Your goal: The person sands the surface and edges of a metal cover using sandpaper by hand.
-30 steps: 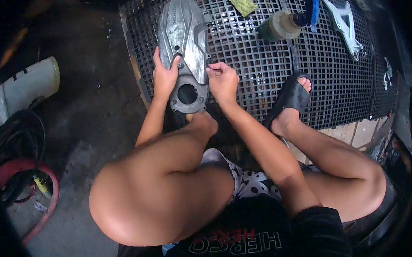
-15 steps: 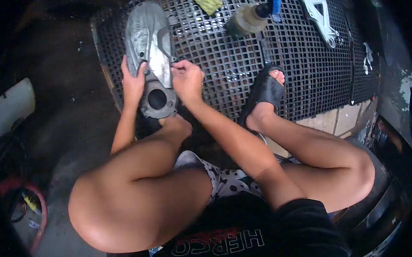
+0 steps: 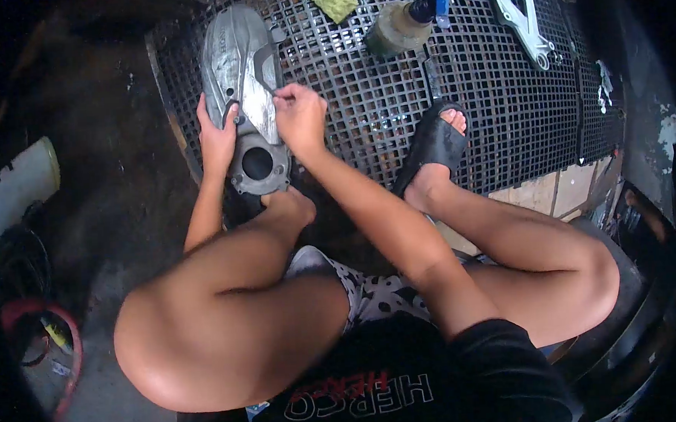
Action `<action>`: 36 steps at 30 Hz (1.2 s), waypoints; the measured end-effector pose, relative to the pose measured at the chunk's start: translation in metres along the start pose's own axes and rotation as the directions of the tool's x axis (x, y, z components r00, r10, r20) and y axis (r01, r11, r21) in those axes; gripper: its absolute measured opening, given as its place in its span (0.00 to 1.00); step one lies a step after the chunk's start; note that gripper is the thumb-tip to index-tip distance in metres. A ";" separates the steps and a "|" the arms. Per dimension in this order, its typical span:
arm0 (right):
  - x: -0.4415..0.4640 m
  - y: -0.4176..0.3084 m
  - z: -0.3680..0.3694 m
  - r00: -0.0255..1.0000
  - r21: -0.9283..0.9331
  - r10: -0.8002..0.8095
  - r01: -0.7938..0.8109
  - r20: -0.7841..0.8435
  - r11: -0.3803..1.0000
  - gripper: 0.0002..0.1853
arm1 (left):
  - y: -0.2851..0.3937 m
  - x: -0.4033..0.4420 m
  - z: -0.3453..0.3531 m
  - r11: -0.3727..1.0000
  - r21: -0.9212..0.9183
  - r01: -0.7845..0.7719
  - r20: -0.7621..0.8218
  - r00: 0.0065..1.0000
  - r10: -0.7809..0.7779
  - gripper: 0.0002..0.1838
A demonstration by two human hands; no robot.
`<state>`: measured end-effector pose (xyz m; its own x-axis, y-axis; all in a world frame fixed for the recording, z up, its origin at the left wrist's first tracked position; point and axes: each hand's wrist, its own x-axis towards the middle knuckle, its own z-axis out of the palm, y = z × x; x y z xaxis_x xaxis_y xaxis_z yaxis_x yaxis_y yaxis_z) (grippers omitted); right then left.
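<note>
A silver metal engine cover (image 3: 261, 101), long with a round opening at its near end, is held on the black grid mat in front of me. My left hand (image 3: 217, 137) grips its left edge, the thumb lying on the upper face. At its right edge is my right hand (image 3: 301, 116), fingers closed in a pinch against the rim. Whatever sits between those fingertips, if anything, is too small to make out.
On the black grid mat (image 3: 364, 127) lie a yellow sponge (image 3: 334, 1), a bottle with murky liquid (image 3: 398, 31) and a white metal bracket (image 3: 526, 22). My sandalled foot (image 3: 441, 142) rests on the mat's near side. A red hose (image 3: 73, 336) is on the floor at left.
My right hand has moved slightly up along the cover's right edge, still pinched. My left hand keeps its grip, and the view has shifted a little.
</note>
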<state>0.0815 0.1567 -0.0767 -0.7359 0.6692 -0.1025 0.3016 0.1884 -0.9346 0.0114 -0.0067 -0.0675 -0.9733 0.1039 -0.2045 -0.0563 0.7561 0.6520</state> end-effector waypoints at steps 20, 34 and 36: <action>-0.015 -0.010 -0.022 0.992 0.004 0.056 -0.056 0.114 0.998 0.04 | 0.006 -0.001 -0.003 0.999 -0.047 -0.014 -0.014 1.000 0.013 0.48; -0.040 0.002 -0.035 0.988 0.065 0.043 -0.053 0.149 0.996 0.04 | 0.006 -0.001 -0.006 0.997 -0.039 0.063 0.063 0.996 -0.060 0.45; -0.019 0.006 -0.036 0.995 0.041 -0.096 0.096 0.008 0.995 0.04 | -0.001 0.003 -0.004 0.996 -0.087 0.022 0.064 0.998 -0.017 0.46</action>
<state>0.1195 0.1711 -0.0678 -0.7666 0.6420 -0.0147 0.2041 0.2219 -0.9535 0.0072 -0.0102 -0.0658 -0.9561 0.1322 -0.2614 -0.0971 0.6989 0.7085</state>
